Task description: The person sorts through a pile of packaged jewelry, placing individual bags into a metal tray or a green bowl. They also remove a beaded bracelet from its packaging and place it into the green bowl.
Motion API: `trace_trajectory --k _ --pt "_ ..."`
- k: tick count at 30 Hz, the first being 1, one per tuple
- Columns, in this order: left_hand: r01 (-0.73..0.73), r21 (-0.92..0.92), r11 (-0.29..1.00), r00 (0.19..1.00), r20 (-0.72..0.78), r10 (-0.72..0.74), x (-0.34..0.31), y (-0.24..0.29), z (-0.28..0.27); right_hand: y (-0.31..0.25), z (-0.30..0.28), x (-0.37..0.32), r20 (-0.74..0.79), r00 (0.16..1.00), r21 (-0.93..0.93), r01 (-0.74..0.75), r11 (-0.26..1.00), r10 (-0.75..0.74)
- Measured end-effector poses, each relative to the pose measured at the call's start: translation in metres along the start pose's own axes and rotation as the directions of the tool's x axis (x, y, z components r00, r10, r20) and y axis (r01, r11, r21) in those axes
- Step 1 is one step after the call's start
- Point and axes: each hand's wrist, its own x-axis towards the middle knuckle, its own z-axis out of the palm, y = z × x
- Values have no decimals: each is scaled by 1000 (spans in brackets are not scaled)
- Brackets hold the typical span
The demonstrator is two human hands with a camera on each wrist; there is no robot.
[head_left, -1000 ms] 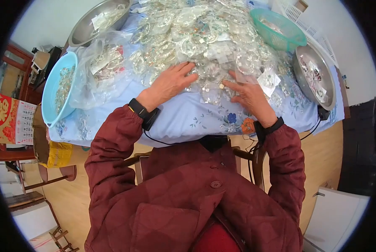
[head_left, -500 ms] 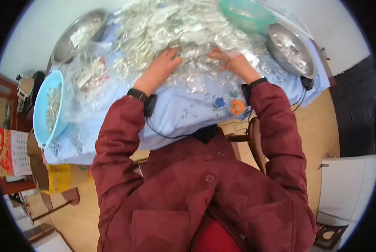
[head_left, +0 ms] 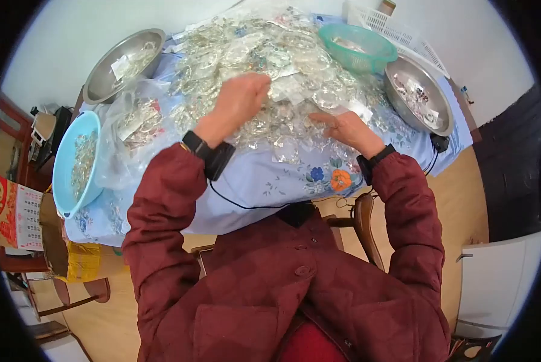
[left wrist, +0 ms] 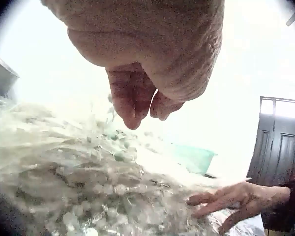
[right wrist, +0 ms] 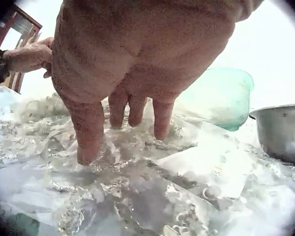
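Observation:
My left hand [head_left: 237,102] is raised over the near left part of a wide heap of clear-bagged jewellery [head_left: 228,54]. In the left wrist view its fingers [left wrist: 130,101] curl downward, and a greenish beaded strand [left wrist: 119,147] in clear wrapping hangs by the fingertips, its lower part overlapping the heap. The right hand [head_left: 346,130] rests at the heap's near right edge. Its fingers [right wrist: 91,132] are spread and fairly straight, tips down among the bags, near a white card [right wrist: 206,164].
On the left stand a light-blue basin [head_left: 59,175], a metal bowl [head_left: 95,78] and a plastic bag of jewellery [head_left: 116,166]. A green basket [head_left: 367,57], another metal bowl [head_left: 436,123] and a white rack [head_left: 397,30] stand at right. A flowered cloth [head_left: 246,187] covers the table.
My left hand has lifted off the heap and its fingers have curled. The right hand stays low at the heap's near edge. The head view has shifted slightly.

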Motion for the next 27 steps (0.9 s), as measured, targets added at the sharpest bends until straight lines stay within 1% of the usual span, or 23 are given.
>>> trace_trajectory --k 1,2,3,5,6,7,8,9,10,11,12,13,15,16,17,18,19,20,21,22,23,25,27 --pt "-1 -6 1000 1000 13 1 10 -8 5 2 -2 -3 13 1000 15 -14 1000 14" --pt "-1 -62 998 998 -68 -3 21 -18 10 4 -4 -6 18 999 27 -27 999 26" --pt "-8 -118 993 989 -148 -10 31 -24 18 7 -6 -9 49 997 85 -58 995 54" --pt "-18 -121 992 989 -151 -1 53 -24 27 18 -7 -12 105 989 197 -120 973 101" --pt "-22 -115 993 985 -171 2 64 -23 30 27 -1 -11 101 989 207 -126 970 107" --pt "-24 -107 994 981 -193 3 75 -24 35 37 10 -9 -63 996 371 -34 928 61" --pt "-26 -102 994 983 -181 7 85 -27 43 46 23 -7 -230 972 509 83 857 42" --pt "-48 -55 997 979 -201 36 96 -32 53 52 27 -5 -393 918 609 220 763 49" --pt "-70 -6 998 972 -224 67 109 -38 62 59 26 -3 -399 916 611 227 758 47" --pt "-89 45 995 964 -247 97 121 -44 71 60 20 -2 -270 950 688 74 722 160" --pt "-89 56 994 964 -246 100 135 -55 81 60 13 -1 -130 957 741 -81 667 261" --pt "-23 44 999 974 -226 32 150 -66 91 60 7 1 17 937 768 -236 595 349" --pt "112 20 994 978 -180 -107 170 -82 108 57 0 2 9 935 773 -231 591 354" --pt "115 26 993 978 -178 -108 175 -77 106 56 -3 3 5 931 773 -235 590 365" --pt "206 -23 978 977 65 -204 181 -72 104 59 -5 5 0 927 771 -239 590 375" --pt "304 -49 951 911 306 -276 188 -67 101 66 -5 8 -3 929 772 -234 591 371" --pt "405 -50 913 785 531 -319 192 -66 101 73 -3 10 -25 926 749 -232 620 377" --pt "410 -47 911 782 533 -324 191 -70 105 79 1 12 -44 922 726 -234 646 384" --pt "383 -48 923 797 523 -304 186 -76 110 83 4 13 -62 919 702 -238 672 390" --pt "355 -49 933 812 511 -282 181 -81 113 87 9 16 -57 920 702 -240 670 389" --pt "327 -50 944 826 500 -260 178 -84 115 90 14 22 -152 915 616 -209 760 375" --pt "341 -52 938 822 500 -272 167 -68 104 94 24 33 -333 891 405 -161 900 309" --pt "356 -52 933 823 490 -287 158 -49 90 101 30 41 -369 878 374 -162 913 306"
